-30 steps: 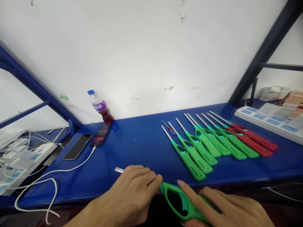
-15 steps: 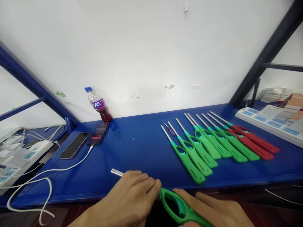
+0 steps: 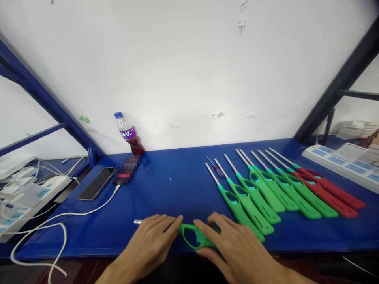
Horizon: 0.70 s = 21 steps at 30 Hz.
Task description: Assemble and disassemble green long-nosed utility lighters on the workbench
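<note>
A green long-nosed gas lighter lies crosswise between my hands at the table's near edge. My left hand is closed round its metal tube, whose tip sticks out to the left. At the handle end, just behind the trigger ring, my right hand grips with fingers and thumb and hides most of the handle. To the right, several green lighters and two red lighters lie side by side, tubes pointing away from me. A small screwdriver with a purple and red handle rests beside the tubes.
On the blue table a drink bottle leans by the wall. A phone, a blurred-out item and a white cable lie at left. Power strips stand at right and far left. Blue frame posts flank the table.
Both hands and the lighter have shifted up in view and to the left, with the handle now over the table edge. The camera view has tilted slightly.
</note>
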Each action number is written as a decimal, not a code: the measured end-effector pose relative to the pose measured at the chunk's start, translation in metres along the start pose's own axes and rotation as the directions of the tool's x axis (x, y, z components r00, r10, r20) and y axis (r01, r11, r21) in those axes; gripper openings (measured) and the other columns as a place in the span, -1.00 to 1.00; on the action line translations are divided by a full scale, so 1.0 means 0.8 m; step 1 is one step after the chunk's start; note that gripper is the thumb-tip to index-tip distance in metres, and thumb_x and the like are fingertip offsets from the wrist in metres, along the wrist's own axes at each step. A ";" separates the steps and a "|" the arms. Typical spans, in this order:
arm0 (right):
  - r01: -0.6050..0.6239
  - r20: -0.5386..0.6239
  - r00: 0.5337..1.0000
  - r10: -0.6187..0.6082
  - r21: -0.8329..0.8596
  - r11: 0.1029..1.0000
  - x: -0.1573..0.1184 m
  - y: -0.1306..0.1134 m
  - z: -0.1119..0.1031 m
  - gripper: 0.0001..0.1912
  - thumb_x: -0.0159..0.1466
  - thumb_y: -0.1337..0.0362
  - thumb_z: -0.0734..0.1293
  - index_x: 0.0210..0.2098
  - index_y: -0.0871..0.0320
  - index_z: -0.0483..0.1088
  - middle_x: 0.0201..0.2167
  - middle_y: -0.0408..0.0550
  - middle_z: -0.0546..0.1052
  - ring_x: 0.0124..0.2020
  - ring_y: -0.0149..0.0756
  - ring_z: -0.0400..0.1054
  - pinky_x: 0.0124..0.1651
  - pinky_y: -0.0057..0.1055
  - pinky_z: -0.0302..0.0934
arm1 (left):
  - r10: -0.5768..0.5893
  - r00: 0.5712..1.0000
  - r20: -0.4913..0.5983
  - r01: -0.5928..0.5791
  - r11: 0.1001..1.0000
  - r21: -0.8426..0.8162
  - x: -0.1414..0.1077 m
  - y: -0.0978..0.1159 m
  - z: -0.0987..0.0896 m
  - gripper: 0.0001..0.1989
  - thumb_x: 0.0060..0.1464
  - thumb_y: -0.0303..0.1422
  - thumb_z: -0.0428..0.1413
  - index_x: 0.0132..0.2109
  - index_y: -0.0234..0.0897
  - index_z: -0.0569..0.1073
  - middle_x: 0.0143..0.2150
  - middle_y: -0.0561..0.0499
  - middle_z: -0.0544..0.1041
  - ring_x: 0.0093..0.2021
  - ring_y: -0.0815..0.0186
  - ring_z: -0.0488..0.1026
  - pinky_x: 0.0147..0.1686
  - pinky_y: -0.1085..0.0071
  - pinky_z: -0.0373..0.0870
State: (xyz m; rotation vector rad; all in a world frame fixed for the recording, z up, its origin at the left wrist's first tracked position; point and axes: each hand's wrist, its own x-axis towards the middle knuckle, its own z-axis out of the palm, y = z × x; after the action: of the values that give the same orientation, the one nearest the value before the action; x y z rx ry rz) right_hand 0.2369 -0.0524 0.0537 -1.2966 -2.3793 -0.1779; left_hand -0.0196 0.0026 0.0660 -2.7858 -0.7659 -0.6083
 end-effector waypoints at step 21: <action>-0.148 0.228 0.951 0.209 -0.259 0.954 0.145 0.086 0.014 -0.60 0.44 0.06 0.35 0.13 0.20 0.41 0.08 0.05 0.49 0.04 -0.19 0.45 0.11 -0.09 0.41 | -0.486 0.867 0.109 0.491 0.871 -0.019 0.019 -0.078 0.031 -0.58 0.22 -0.55 0.06 0.20 -0.23 0.46 0.01 -0.07 0.57 0.02 0.19 0.53 0.10 0.13 0.52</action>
State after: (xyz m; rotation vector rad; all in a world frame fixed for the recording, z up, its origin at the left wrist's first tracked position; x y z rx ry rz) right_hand 0.2350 0.0789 0.0868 -1.7356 -2.4895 -0.2657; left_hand -0.0325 0.0696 0.0545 -2.6767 -1.5256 -0.5652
